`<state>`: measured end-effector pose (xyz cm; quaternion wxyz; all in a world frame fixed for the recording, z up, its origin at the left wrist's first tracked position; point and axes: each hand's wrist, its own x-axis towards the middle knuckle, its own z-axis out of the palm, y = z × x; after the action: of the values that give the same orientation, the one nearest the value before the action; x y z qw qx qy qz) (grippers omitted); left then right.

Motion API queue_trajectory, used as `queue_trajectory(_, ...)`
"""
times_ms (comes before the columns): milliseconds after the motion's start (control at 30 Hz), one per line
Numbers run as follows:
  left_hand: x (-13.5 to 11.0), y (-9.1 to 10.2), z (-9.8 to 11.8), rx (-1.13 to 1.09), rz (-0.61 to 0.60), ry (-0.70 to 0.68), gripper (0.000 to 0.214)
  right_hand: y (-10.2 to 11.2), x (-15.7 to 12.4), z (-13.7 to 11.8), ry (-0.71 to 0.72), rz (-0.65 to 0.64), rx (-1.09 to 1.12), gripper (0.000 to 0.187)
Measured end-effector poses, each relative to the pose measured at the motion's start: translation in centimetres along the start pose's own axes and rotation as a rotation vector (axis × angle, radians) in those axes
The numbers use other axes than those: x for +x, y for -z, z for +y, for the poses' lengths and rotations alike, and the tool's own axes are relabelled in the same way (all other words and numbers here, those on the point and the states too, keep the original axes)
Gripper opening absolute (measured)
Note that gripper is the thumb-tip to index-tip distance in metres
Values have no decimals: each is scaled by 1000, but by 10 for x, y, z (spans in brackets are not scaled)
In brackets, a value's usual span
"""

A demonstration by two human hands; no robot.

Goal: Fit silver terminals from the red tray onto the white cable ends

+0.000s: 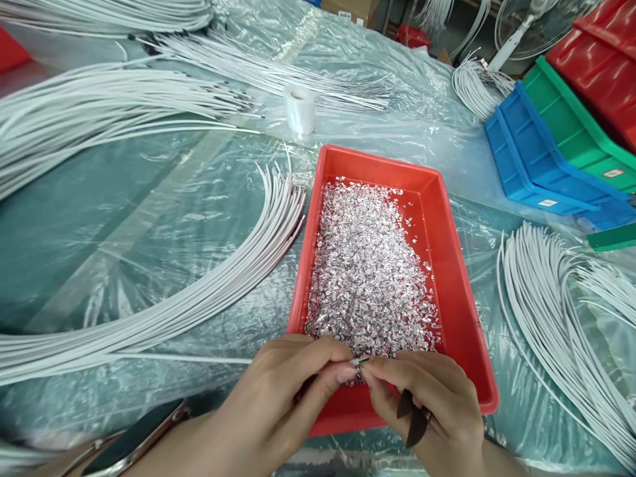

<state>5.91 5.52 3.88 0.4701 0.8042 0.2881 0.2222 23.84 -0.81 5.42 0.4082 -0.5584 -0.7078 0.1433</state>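
My left hand (293, 391) is closed in a pinch on a white cable (358, 361) near its end, over the near part of a red tray (467, 298). A short dark bit shows at the cable's tip. My right hand (427, 397) pinches that tip between thumb and forefinger, the two hands almost touching. Tucked in the right hand's curled fingers is a dark tool (415, 419) with two flat ends; the rest of it is hidden. Beneath both hands, many small silvery foil scraps (372, 271) cover the tray's floor.
A bundle of white cables (199, 305) curves in from the left, and another cable bundle (551, 318) lies at right. A clear film roll (299, 109) stands behind the tray. Stacked blue bins (536, 165) and a green bin (576, 119) are at the right. Plastic sheeting covers the table.
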Motion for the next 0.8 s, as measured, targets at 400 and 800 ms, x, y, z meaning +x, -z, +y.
queue_trajectory(400,2,3,1,-37,-35,45,20,12,1,6,-181,55,-27,17)
queue_trajectory(800,5,0,2,-205,31,55,19,18,0,19,-323,110,-19,9)
